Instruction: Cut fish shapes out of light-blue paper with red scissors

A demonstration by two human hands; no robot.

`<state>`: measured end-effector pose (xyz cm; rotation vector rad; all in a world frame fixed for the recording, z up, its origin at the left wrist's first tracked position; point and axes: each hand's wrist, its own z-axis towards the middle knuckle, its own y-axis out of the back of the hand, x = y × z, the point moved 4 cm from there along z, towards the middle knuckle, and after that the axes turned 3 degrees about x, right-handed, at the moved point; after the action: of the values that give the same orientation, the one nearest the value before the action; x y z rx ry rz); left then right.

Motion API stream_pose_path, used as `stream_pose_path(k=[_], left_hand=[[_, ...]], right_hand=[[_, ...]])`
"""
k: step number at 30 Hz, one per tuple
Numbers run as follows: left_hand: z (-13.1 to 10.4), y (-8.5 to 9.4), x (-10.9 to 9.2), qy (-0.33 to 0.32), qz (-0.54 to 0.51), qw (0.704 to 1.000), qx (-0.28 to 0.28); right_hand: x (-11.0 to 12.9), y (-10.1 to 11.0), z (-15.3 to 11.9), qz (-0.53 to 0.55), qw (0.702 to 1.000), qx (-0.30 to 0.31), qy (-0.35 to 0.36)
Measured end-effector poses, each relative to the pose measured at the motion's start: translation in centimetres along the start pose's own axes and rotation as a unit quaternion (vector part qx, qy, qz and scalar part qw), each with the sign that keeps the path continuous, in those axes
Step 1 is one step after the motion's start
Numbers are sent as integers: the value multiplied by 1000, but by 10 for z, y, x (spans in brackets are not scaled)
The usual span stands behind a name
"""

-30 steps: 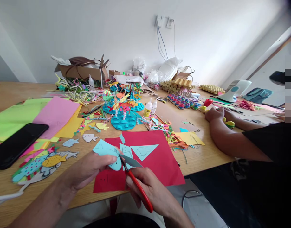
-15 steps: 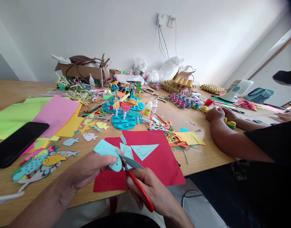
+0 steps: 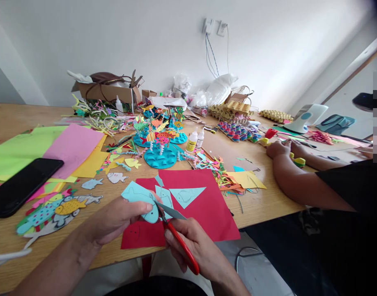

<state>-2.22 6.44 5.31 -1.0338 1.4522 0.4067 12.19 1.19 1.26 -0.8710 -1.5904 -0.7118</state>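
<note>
My left hand [image 3: 122,216] pinches a light blue piece of paper [image 3: 137,195] with a fish drawn on it in pencil. In my right hand [image 3: 188,240] are red-handled scissors [image 3: 184,248], their blades at the paper's cut edge beside the fish's rounded head. A partly cut flap of the paper sticks out to the right over the blades. Beneath both hands lies a red sheet [image 3: 211,213] on the table. On it rest a light blue triangle [image 3: 187,195] with a drawn fish and a smaller blue piece [image 3: 163,194].
Left stand a black phone [image 3: 26,185], coloured sheets [image 3: 74,146] and cut-out paper fish [image 3: 70,206]. Ahead are a blue base [image 3: 160,158] with fish on stems, glue bottles [image 3: 192,140] and paper scraps [image 3: 219,172]. Another person's arms [image 3: 287,172] reach in from the right.
My right hand and the scissors have shifted very slightly. The blue paper stays in nearly the same place in my left hand.
</note>
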Motion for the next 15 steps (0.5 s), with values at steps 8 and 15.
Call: stream_pose_path(k=[8, 15], left_hand=[[-5, 0, -1, 5, 6, 1000, -5], [-4, 11, 3, -1, 20, 998, -61]], right_hand=[[2, 2, 2, -35, 999, -14, 4], [0, 2, 2, -9, 999, -36, -3]])
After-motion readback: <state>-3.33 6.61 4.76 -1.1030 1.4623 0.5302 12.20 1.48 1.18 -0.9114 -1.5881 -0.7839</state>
